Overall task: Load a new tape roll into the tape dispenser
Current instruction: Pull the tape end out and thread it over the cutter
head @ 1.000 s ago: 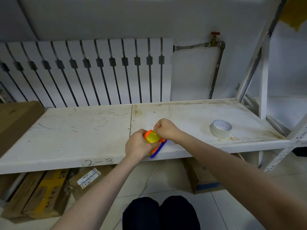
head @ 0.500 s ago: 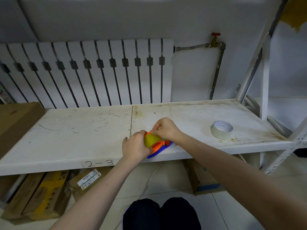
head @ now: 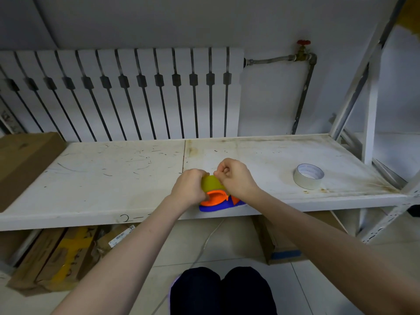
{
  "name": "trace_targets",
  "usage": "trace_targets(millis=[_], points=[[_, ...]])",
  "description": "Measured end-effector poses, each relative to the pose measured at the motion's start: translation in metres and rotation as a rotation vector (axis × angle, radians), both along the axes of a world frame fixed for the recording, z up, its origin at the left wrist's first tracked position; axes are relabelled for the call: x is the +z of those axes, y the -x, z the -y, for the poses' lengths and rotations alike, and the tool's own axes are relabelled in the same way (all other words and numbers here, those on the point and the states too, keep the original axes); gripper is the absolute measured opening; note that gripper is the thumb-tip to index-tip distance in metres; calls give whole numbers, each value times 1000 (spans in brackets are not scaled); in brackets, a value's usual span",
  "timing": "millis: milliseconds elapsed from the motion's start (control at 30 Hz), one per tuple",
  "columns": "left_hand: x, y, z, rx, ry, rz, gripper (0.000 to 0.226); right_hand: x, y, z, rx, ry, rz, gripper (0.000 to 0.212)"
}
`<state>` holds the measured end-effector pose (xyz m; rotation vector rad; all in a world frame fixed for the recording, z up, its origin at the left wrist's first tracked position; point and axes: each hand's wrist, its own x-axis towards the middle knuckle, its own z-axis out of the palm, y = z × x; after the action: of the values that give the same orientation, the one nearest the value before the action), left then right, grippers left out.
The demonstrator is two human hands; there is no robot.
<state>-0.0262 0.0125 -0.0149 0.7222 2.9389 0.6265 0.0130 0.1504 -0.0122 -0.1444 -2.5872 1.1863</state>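
Observation:
An orange and blue tape dispenser rests at the front edge of the white shelf. A yellow-green tape roll sits in its top. My left hand grips the left side of the roll and dispenser. My right hand is closed at the roll's right top edge, fingers pinched on it; whether it holds a tape end is hidden. A second, whitish tape roll lies flat on the shelf to the right, apart from both hands.
A radiator and a pipe with a red valve stand behind the shelf. A cardboard box lies on the shelf's left end. White rack posts rise at right. Cardboard boxes sit on the floor below.
The dispenser has come down from a tilted hold onto the shelf edge, blue base now lower. Both hands shifted slightly up and right around the yellow-green roll.

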Motion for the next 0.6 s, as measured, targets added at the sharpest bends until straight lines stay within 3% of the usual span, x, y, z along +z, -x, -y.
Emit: trace_targets(millis=[100,233,333,467,600], points=[[1,0,-1,-6,4,4,62,-1,-2,1,11,23,-9,9],[3,0,-1,-6,13,29,46,5,-4,8,111,186,-55,17],[6,2,-3,-16,-9,40,47,16,-2,8,143,286,-96,18],[6,5,2,-32,-38,55,62,12,-6,-14,40,566,-56,14],[7,7,8,-40,-55,110,69,-5,-7,-38,-219,1020,-6,12]])
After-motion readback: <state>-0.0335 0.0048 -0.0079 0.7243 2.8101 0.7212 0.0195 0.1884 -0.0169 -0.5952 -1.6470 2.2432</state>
